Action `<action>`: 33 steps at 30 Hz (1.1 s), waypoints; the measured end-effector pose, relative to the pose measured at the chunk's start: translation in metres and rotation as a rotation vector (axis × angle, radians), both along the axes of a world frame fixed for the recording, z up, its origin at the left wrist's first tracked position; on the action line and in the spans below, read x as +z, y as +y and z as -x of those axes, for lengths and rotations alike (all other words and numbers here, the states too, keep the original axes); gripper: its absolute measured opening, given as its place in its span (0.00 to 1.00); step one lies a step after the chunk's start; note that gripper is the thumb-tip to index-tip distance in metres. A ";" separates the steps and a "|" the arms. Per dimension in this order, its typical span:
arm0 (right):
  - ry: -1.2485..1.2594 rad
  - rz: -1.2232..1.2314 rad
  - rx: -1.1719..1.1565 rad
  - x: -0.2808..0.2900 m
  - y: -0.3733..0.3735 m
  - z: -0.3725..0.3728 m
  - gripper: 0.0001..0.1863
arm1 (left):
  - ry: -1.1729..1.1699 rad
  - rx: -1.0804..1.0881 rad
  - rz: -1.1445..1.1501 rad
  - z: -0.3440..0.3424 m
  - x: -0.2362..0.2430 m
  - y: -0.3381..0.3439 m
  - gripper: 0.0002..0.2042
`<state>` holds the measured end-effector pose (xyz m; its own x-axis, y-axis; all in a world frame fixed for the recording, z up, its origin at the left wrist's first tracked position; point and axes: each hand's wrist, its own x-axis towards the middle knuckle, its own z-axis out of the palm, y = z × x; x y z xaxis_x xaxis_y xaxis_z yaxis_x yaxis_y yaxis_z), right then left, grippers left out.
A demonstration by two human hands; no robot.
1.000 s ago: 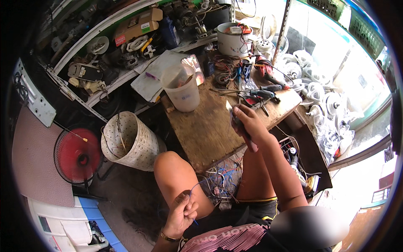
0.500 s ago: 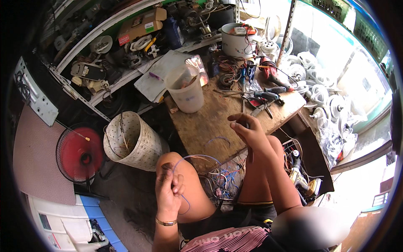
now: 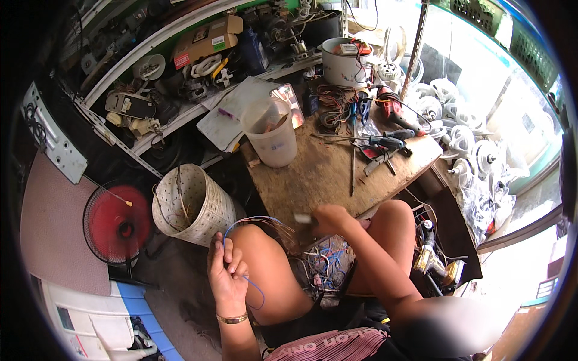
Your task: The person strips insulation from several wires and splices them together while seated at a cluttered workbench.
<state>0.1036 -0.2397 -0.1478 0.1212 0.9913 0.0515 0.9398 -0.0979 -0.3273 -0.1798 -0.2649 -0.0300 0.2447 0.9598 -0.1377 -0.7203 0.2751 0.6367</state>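
Observation:
My left hand (image 3: 229, 274), a metal watch band on its wrist, pinches a thin bundle of coloured wires (image 3: 257, 218) over my left thigh. The wires arc to the right, where their ends fan apart; a blue end hangs below the palm. Beyond those loose ends, above the near edge of the wooden table (image 3: 301, 174), my right hand (image 3: 330, 220) is closed. A small pale, blurred piece (image 3: 303, 218) sticks out of it; its kind cannot be made out. Between my legs lies a heap of tangled wires (image 3: 322, 265).
On the table stand a cloudy plastic tub (image 3: 271, 135), pliers and screwdrivers (image 3: 388, 141), a red power tool (image 3: 391, 108) and a white pot (image 3: 347, 66). A perforated white bin (image 3: 192, 201) and a red fan (image 3: 117, 222) stand to the left. A drill (image 3: 426, 256) lies at right.
My right hand has come down and left toward the wire ends, and the pale piece now shows at it. My left hand has shifted slightly left, with the wires still in it.

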 end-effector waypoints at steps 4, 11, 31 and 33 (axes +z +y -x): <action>0.224 0.223 0.117 0.037 0.015 -0.013 0.14 | -0.020 -0.007 -0.004 0.001 -0.003 0.004 0.09; 0.030 -0.174 -0.310 -0.014 0.094 -0.047 0.08 | -0.013 -0.034 0.005 -0.018 0.005 0.002 0.09; 1.127 -0.023 0.419 0.112 0.004 0.018 0.18 | -0.011 -0.115 0.016 -0.024 -0.004 0.001 0.09; 1.075 -0.161 0.597 0.112 0.003 0.016 0.15 | 0.000 -0.126 0.016 -0.023 -0.003 -0.002 0.08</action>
<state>0.0880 -0.2368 -0.0362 -0.2909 0.8974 0.3318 0.0706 0.3660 -0.9279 -0.1567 -0.2665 -0.0330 0.3634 0.9190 -0.1531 -0.6795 0.3739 0.6313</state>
